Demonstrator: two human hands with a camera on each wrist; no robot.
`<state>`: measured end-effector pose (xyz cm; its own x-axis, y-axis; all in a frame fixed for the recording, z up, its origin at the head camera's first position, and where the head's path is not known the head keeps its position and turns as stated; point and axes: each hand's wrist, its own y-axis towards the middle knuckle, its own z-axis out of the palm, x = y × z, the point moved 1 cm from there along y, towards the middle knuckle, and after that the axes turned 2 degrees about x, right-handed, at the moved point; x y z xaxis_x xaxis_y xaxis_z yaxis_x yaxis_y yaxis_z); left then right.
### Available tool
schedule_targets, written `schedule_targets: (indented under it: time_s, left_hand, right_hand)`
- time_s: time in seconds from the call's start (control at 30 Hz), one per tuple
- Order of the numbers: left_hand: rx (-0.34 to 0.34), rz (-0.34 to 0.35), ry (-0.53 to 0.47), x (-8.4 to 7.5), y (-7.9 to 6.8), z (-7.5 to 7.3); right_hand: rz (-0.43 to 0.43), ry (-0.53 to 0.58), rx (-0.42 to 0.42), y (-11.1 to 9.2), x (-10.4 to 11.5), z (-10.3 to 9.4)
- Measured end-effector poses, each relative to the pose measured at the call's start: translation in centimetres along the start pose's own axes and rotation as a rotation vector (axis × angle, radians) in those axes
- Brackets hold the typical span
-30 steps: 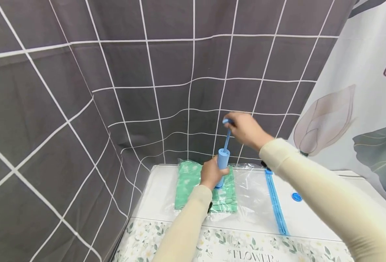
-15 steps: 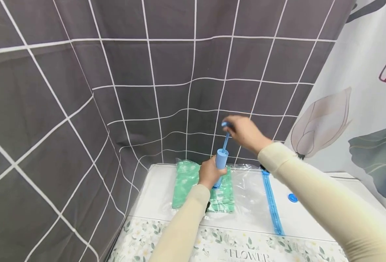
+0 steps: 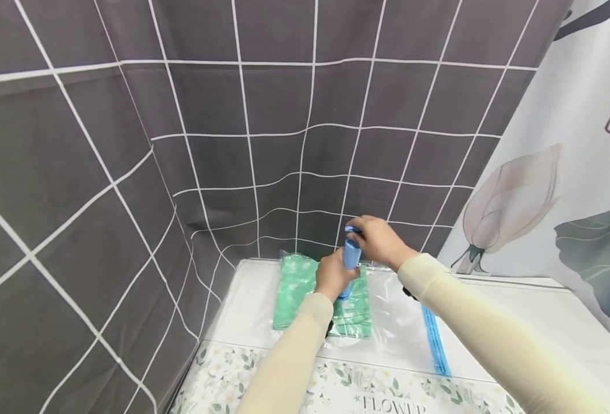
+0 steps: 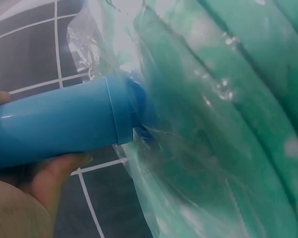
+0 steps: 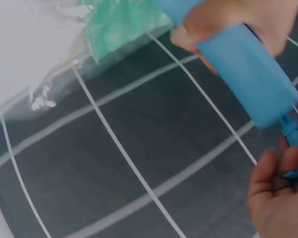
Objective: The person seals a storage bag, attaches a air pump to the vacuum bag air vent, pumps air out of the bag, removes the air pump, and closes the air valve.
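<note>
A blue hand pump point(image 3: 351, 256) stands nearly upright on a clear plastic vacuum bag point(image 3: 390, 299) that has folded green fabric point(image 3: 294, 287) inside. My left hand point(image 3: 332, 275) grips the pump's barrel point(image 4: 59, 121), whose lower collar sits against the bag in the left wrist view. Around the pump's handle point(image 3: 353, 229) curl the fingers of my right hand point(image 3: 380, 238), close above the barrel's top. In the right wrist view only a short piece of the plunger rod point(image 5: 289, 130) shows between barrel and right hand point(image 5: 280, 193).
The bag's blue zip strip point(image 3: 436, 342) lies to the right, partly behind my right sleeve. Everything rests on a white table point(image 3: 243, 305) with a flower-printed front band point(image 3: 222, 374). Dark grid-patterned cloth point(image 3: 263, 98) hangs close behind and at the left; a pale printed curtain point(image 3: 522, 201) hangs right.
My right hand has moved down, pushing the pump handle toward the barrel. The left hand keeps its grip on the barrel. A blue round cap on the table is now hidden behind my right arm.
</note>
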<state>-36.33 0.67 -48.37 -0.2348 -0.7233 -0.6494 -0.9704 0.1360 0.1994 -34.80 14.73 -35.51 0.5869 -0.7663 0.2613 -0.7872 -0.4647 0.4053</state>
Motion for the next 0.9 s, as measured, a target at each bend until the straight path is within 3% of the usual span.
schedule_targets:
  time_s: [0.13,0.3,0.43,0.6,0.63,0.73,0.9]
  left_hand:
    - [-0.038,0.008,-0.013,0.2,-0.3,-0.1]
    - [-0.058,0.062,-0.055,0.2,-0.3,0.0]
    - [-0.1,0.108,-0.051,1.0,0.2,0.8]
    - [-0.091,0.107,-0.045,0.8,0.2,0.5]
    - [-0.07,0.08,-0.051,0.0,-0.3,-0.2]
    - [-0.047,0.051,-0.04,-0.1,-0.4,0.0]
    - [-0.019,0.023,-0.035,0.0,-0.6,0.1]
  right_hand:
    - [0.023,0.026,-0.016,1.8,0.8,-4.0]
    - [0.102,0.026,-0.117,3.5,1.8,-10.4]
    - [0.133,0.013,-0.128,3.7,2.5,-12.2]
    - [0.095,-0.003,-0.085,3.3,2.0,-9.7]
    - [0.079,-0.002,-0.07,3.1,1.8,-8.8]
    - [0.042,0.004,-0.015,2.2,1.2,-5.9]
    - [0.056,0.01,0.048,0.6,0.4,-1.1]
